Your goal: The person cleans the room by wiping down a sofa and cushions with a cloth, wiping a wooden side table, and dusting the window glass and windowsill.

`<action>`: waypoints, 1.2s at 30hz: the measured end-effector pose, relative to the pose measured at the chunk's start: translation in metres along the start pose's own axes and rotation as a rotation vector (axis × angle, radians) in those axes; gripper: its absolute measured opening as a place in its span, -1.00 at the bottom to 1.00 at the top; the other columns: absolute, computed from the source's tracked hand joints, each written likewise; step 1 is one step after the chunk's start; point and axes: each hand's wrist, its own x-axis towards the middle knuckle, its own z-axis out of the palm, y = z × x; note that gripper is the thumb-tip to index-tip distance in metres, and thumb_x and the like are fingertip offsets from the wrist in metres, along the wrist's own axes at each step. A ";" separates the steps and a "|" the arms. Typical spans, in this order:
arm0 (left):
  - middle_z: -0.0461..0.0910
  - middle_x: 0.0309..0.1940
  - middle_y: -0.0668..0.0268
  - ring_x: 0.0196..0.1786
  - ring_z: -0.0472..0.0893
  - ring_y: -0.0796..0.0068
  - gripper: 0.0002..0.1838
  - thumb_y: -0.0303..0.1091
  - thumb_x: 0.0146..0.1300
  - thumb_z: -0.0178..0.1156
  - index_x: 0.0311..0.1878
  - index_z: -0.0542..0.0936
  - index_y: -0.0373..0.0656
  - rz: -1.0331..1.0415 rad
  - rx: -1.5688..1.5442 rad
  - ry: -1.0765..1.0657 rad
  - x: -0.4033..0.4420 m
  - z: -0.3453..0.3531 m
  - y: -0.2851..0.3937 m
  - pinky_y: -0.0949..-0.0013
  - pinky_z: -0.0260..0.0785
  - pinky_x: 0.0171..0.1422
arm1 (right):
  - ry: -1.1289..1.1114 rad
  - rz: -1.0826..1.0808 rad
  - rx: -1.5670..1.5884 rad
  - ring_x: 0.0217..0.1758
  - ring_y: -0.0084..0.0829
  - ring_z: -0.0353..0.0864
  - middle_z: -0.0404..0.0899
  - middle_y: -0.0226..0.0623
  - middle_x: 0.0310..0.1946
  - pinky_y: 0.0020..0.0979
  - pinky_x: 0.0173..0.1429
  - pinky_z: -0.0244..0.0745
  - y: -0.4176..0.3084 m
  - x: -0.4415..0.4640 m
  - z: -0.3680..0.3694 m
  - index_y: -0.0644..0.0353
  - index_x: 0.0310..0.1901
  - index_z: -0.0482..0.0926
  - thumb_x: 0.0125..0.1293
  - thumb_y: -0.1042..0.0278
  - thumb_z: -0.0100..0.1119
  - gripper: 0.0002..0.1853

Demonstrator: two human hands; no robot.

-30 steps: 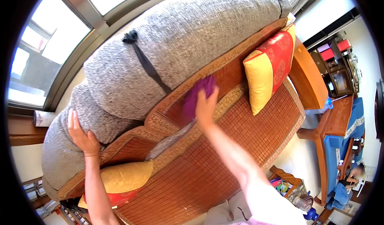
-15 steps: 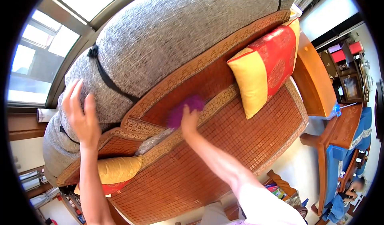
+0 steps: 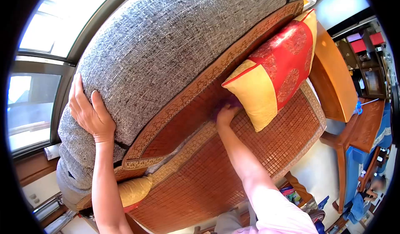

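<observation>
My left hand (image 3: 91, 115) lies with its fingers stretched out on top of the grey woven sofa back (image 3: 166, 46). Down at the crease between backrest and seat, my right hand (image 3: 226, 115) is closed on a purple cloth (image 3: 234, 101), partly hidden by my fingers. The cloth is against the brown tiled mat (image 3: 187, 125) that covers the backrest, close beside a red and yellow pillow (image 3: 287, 55). A second tiled mat (image 3: 196, 188) with a patterned border covers the seat.
Another yellow pillow (image 3: 135, 190) sits at the sofa's left end. A window (image 3: 33, 100) is behind the backrest. Wooden furniture (image 3: 337, 75) stands past the right end. Farther right, a person (image 3: 366, 196) is beside a blue-cushioned wooden seat (image 3: 354, 163).
My right hand has slid the purple cloth rightward along the backrest, up to the red and yellow pillow. My left hand has come down onto the sofa back. The view has shifted.
</observation>
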 end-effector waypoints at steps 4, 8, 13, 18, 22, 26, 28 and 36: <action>0.43 0.31 0.01 0.34 0.40 0.02 -0.38 0.04 0.54 -0.24 0.40 0.37 -0.26 0.004 -0.032 0.016 -0.006 0.004 -0.004 0.05 0.12 0.41 | -0.048 0.007 0.080 0.42 0.05 0.28 0.25 0.28 0.36 -0.12 0.48 0.14 -0.007 -0.033 0.005 0.59 0.31 0.23 0.43 0.38 0.06 -0.45; 0.41 0.33 0.01 0.37 0.38 0.03 -0.36 0.05 0.54 -0.29 0.41 0.36 -0.26 -0.010 -0.029 0.008 -0.006 0.000 0.000 0.05 0.10 0.43 | -0.143 -0.274 -0.151 0.39 0.05 0.28 0.28 0.20 0.33 -0.11 0.47 0.13 -0.107 -0.090 -0.033 0.52 0.30 0.26 0.40 0.41 0.09 -0.47; 0.41 0.33 0.00 0.35 0.40 0.02 -0.35 0.06 0.53 -0.25 0.39 0.37 -0.28 -0.020 -0.019 -0.004 -0.005 -0.002 0.003 0.06 0.11 0.41 | -0.488 -0.597 0.047 0.28 0.02 0.35 0.35 0.13 0.20 -0.09 0.40 0.20 -0.152 -0.078 -0.053 0.46 0.22 0.29 0.28 0.52 0.14 -0.51; 0.41 0.33 0.00 0.36 0.40 0.02 -0.35 0.07 0.52 -0.25 0.40 0.36 -0.28 -0.036 -0.008 -0.012 -0.006 0.000 0.001 0.06 0.11 0.41 | -0.153 0.053 0.034 0.21 -0.17 0.53 0.53 0.01 0.17 -0.27 0.30 0.40 -0.038 -0.010 -0.033 0.46 0.26 0.37 0.36 0.51 0.12 -0.54; 0.40 0.34 -0.01 0.38 0.38 0.02 -0.34 0.08 0.53 -0.25 0.40 0.36 -0.28 -0.028 -0.027 -0.014 -0.004 0.000 0.001 0.06 0.09 0.42 | -0.106 0.441 0.157 0.01 -0.24 0.58 0.54 -0.09 0.13 -0.29 0.21 0.45 -0.005 0.027 -0.018 0.43 0.23 0.40 0.38 0.43 0.16 -0.56; 0.40 0.34 0.00 0.40 0.37 0.03 -0.35 0.08 0.53 -0.27 0.40 0.35 -0.27 -0.034 -0.021 -0.021 -0.005 0.001 0.001 0.07 0.09 0.44 | -0.308 0.037 0.134 0.13 -0.34 0.47 0.49 -0.07 0.16 -0.32 0.25 0.39 -0.075 -0.005 -0.028 0.51 0.22 0.39 0.38 0.47 0.16 -0.56; 0.40 0.35 0.01 0.40 0.36 0.04 -0.35 0.08 0.54 -0.27 0.39 0.35 -0.27 -0.042 -0.002 -0.020 -0.009 0.003 -0.001 0.07 0.09 0.44 | -0.309 -0.082 0.231 0.20 -0.32 0.43 0.48 -0.06 0.17 -0.29 0.32 0.33 -0.167 -0.050 -0.042 0.55 0.17 0.42 0.36 0.47 0.19 -0.57; 0.40 0.35 0.01 0.41 0.35 0.05 -0.37 0.02 0.54 -0.26 0.40 0.34 -0.29 -0.025 0.028 -0.023 -0.004 0.000 0.003 0.08 0.09 0.44 | -0.621 -0.515 0.072 0.01 -0.01 0.63 0.62 0.05 -0.04 -0.18 0.18 0.49 -0.161 -0.039 -0.044 0.42 0.18 0.38 0.28 0.50 0.21 -0.55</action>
